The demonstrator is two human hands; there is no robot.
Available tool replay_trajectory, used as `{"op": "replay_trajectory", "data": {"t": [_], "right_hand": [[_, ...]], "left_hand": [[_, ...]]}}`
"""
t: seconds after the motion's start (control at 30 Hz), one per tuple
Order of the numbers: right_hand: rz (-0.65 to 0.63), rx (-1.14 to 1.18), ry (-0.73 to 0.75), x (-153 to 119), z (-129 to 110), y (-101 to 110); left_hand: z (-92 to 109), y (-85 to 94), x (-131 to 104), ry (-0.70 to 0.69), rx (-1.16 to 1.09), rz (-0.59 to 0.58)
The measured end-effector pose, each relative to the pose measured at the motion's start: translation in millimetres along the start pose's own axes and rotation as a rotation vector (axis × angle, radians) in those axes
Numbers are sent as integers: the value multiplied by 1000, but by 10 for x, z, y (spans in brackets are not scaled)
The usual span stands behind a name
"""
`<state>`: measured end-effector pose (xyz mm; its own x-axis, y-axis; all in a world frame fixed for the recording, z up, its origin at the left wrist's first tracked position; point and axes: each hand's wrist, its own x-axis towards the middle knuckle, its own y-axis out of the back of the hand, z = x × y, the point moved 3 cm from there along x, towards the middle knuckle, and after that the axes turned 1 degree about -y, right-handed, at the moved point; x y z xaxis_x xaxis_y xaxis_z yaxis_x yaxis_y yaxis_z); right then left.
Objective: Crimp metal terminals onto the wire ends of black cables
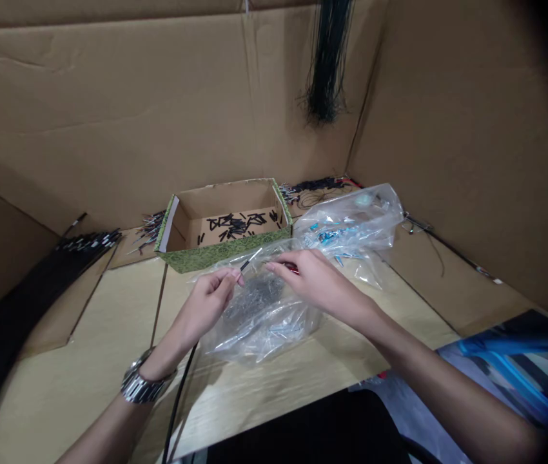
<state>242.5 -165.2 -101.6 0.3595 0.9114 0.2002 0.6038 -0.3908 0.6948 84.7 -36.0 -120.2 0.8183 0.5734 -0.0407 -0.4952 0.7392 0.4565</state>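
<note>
Both forearms are bare of sleeves, and the left wrist wears a silver metal-link wristwatch [144, 385].

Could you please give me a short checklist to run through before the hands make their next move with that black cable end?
1. Left hand pinches the end of the black cable in its fingers: ok.
2. Right hand reaches the mouth of the clear plastic bag: ok.
3. What the right fingers hold: a small red bit shows there, but otherwise cannot tell.
4. Green box stands upright behind the hands, with small black pieces inside: ok.
5. Second clear bag lies apart to the right, not under either hand: ok.
6. Cable runs free down to the table edge without snagging: cannot tell.
</note>
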Motion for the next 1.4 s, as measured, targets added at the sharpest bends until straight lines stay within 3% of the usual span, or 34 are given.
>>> {"op": "replay_trajectory", "data": {"t": [0.3,0.9,1.4], "right_hand": [[-27,-157,4,42,47,-110],[-61,-100,86,261,64,-270],[11,-32,-24,259,86,-219]], "left_hand": [[-54,-82,1,5,9,-46],[-142,-81,46,-6,117,14],[-122,-88,38,16,109,11]]}}
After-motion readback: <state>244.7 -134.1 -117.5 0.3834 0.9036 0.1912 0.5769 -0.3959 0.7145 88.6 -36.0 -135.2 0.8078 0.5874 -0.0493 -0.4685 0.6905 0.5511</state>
